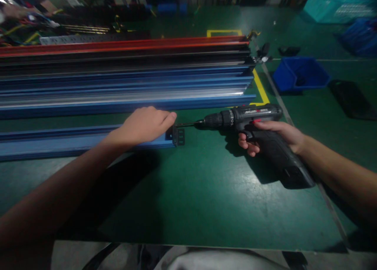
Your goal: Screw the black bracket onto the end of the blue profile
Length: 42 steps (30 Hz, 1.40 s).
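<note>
My right hand (273, 134) is wrapped round the grip of a black cordless drill (256, 114), which lies level and points left. Its long bit (186, 124) reaches to a small black slotted bracket (179, 136) at the right end of a blue metal profile (147, 142). Whether the tip touches a screw cannot be seen. Over that same end, my left hand (149, 123) is closed round the profile from above, its thumb beside the bit tip. The fingers' undersides are hidden.
Several long blue profiles (176, 101), with black ones and a red one (147, 44) behind, lie across the green table (206, 199). A blue bin (300, 75) and a dark flat object (355, 99) are at the right. A turquoise crate (338, 5) stands at the back.
</note>
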Each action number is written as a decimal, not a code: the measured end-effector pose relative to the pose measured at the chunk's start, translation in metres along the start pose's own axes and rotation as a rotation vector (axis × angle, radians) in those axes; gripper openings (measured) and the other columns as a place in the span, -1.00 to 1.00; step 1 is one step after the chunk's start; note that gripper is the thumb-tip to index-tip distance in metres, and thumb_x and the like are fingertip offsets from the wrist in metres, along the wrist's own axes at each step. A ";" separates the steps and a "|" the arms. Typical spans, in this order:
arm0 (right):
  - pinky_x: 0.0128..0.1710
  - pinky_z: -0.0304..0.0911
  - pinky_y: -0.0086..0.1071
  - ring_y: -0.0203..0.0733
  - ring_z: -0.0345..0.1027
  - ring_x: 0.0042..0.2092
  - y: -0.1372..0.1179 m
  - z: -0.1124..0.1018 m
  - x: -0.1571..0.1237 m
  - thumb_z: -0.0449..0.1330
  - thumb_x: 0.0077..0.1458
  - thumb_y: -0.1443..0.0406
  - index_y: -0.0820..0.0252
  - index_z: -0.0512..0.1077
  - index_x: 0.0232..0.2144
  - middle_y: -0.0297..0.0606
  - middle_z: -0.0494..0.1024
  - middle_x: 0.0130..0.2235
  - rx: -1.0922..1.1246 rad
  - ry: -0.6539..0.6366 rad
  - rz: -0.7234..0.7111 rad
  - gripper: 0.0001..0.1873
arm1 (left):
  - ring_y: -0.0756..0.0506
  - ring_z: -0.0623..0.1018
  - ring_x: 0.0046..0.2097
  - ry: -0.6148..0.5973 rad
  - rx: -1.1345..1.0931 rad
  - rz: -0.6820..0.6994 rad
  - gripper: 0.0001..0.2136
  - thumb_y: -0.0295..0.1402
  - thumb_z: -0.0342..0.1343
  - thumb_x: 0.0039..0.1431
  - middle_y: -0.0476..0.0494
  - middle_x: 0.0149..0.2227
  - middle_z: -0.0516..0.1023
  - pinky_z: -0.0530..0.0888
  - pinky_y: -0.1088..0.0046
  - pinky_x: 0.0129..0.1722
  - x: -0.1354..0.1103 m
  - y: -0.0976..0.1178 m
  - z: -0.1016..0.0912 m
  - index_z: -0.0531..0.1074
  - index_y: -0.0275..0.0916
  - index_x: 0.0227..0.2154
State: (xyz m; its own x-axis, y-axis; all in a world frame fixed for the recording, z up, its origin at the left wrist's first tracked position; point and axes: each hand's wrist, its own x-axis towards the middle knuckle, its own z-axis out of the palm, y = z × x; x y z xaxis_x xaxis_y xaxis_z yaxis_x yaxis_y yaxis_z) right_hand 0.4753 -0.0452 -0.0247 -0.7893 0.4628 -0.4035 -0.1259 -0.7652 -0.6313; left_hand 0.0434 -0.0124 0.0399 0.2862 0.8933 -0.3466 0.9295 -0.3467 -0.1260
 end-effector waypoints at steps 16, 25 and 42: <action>0.11 0.70 -0.23 -0.11 0.67 -0.11 -0.002 0.001 -0.002 0.46 0.71 -0.04 0.28 0.81 0.15 -0.02 0.84 0.03 0.020 0.026 0.017 -0.53 | -0.58 0.88 0.23 -0.026 0.016 0.018 -0.24 -0.06 -0.35 0.82 -0.43 0.22 0.94 0.70 -0.02 0.18 0.000 0.000 0.000 0.86 -0.15 0.29; 0.09 0.75 -0.28 -0.12 0.76 -0.09 -0.004 0.000 -0.002 0.47 0.71 -0.04 0.28 0.83 0.16 -0.05 0.88 0.05 0.043 -0.002 0.025 -0.54 | -0.58 0.88 0.24 -0.033 0.024 0.006 -0.30 -0.11 -0.29 0.82 -0.45 0.21 0.93 0.68 -0.01 0.21 -0.001 0.001 -0.002 0.85 -0.17 0.28; 0.12 0.78 -0.28 -0.09 0.80 -0.06 -0.004 -0.002 -0.002 0.45 0.72 -0.03 0.34 0.81 0.20 0.00 0.89 0.06 0.078 -0.011 0.030 -0.50 | -0.60 0.88 0.17 -0.005 0.002 0.012 -0.24 -0.07 -0.33 0.80 -0.50 0.14 0.93 0.66 -0.01 0.11 -0.001 0.000 -0.001 0.87 -0.22 0.20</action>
State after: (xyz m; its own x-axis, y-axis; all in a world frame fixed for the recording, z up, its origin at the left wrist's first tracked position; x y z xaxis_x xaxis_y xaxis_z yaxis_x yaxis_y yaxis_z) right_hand 0.4790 -0.0421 -0.0231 -0.8000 0.4346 -0.4137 -0.1486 -0.8115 -0.5651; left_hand 0.0438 -0.0129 0.0406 0.2962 0.8876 -0.3527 0.9254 -0.3581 -0.1239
